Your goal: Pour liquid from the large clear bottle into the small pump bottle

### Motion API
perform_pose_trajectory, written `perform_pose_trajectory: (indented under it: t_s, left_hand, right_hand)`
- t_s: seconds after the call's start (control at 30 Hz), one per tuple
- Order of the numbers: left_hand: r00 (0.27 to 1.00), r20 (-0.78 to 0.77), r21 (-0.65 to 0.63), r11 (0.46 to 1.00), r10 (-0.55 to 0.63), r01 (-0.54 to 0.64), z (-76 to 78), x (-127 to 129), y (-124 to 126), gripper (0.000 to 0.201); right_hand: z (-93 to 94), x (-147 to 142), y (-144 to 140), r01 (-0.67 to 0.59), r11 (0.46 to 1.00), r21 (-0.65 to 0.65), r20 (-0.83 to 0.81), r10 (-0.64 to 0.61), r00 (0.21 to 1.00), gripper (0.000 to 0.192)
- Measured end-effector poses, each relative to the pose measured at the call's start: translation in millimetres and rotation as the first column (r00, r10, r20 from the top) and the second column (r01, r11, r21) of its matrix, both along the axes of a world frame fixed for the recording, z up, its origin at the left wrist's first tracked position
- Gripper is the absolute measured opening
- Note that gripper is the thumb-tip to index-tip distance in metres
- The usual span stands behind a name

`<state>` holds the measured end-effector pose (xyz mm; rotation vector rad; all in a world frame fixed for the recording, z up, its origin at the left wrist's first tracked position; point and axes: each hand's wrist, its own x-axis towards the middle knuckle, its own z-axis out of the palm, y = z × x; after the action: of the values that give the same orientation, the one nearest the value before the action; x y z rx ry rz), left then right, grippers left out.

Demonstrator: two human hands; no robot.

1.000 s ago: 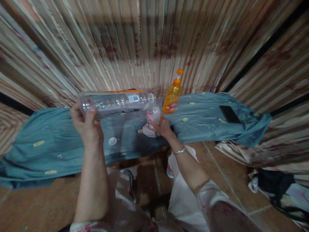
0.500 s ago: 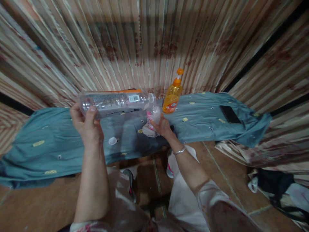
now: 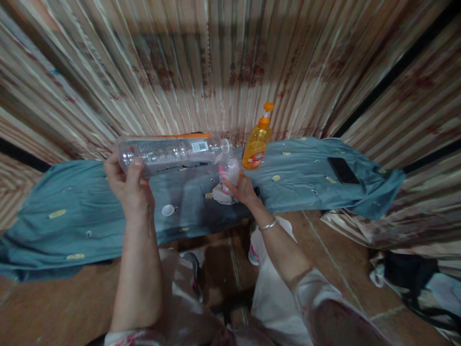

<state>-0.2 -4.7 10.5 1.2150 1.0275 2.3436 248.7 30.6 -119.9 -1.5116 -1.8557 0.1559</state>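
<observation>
My left hand [image 3: 131, 185] grips the base end of a large clear plastic bottle [image 3: 173, 150] with a barcode label. The bottle lies nearly level in the air, its uncapped neck pointing right. Right under that neck is a small clear bottle with a pink label [image 3: 224, 174], and my right hand [image 3: 242, 188] is wrapped round it. A whitish crumpled piece [image 3: 224, 196] shows at the small bottle's foot. Just right of the small bottle stands an orange pump bottle [image 3: 256, 146]. A white round cap [image 3: 167, 210] lies on the cloth below the large bottle.
A teal patterned cloth [image 3: 302, 187] covers the long narrow surface. On its right part lies a black phone [image 3: 343, 170]. Striped curtains [image 3: 230, 57] hang close behind. Dark and light fabric items [image 3: 410, 274] lie on the tiled floor at the right.
</observation>
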Motion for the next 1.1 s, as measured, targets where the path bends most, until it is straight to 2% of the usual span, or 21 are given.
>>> perform_pose_trajectory:
  t_s: [0.17, 0.37, 0.53, 1.1]
  left_hand:
    - [0.998, 0.055, 0.030, 0.999, -0.037, 0.035, 1.9, 0.9, -0.6, 0.037]
    - [1.000, 0.024, 0.005, 1.000, -0.012, 0.012, 1.2, 0.3, -0.3, 0.037]
    - [0.995, 0.075, 0.019, 0.998, -0.059, 0.058, 1.7, 0.6, -0.3, 0.040]
    - [0.998, 0.047, 0.031, 0.999, -0.035, 0.033, 1.2, 0.7, 0.2, 0.039]
  right_hand:
    - [-2.6, 0.4, 1.8, -0.011, 1.000, -0.018, -0.034, 0.011, 0.999, 0.079]
    - [-3.3, -0.9, 2.0, -0.006, 1.000, -0.024, -0.050, 0.004, 0.999, 0.076]
    - [-0.2, 0.1, 0.4, -0.008, 0.999, -0.032, -0.048, 0.007, 0.999, 0.079]
    - [0.7, 0.6, 0.1, -0.011, 1.000, -0.022, -0.046, 0.010, 0.999, 0.078]
